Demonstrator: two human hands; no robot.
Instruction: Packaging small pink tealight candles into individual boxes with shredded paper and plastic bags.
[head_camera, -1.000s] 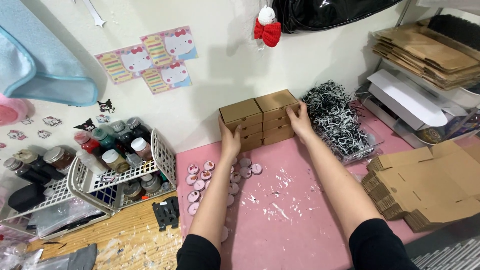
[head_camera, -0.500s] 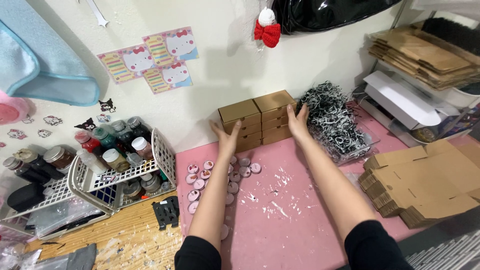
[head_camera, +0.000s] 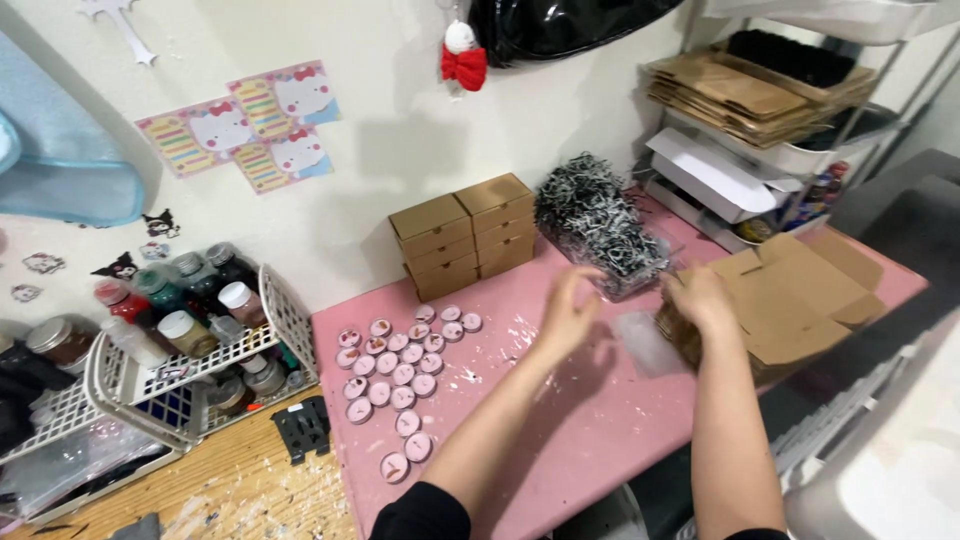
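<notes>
Hands hover: left hand (head_camera: 567, 312) open, empty; right hand (head_camera: 700, 297) touches flat cardboard blanks (head_camera: 790, 300), grip unclear. Light, bendy — probably best pinched at an edge.

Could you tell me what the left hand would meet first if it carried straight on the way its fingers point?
Probably the heap of black-and-white shredded paper just beyond the left hand; depth is uncertain, as the hand is motion-blurred.

Bright, even indoor light; soft shadows fall under both forearms on the pink table (head_camera: 560, 440). Hands blur with motion (right hand (head_camera: 700, 297) especially), edges bend slightly.
</notes>
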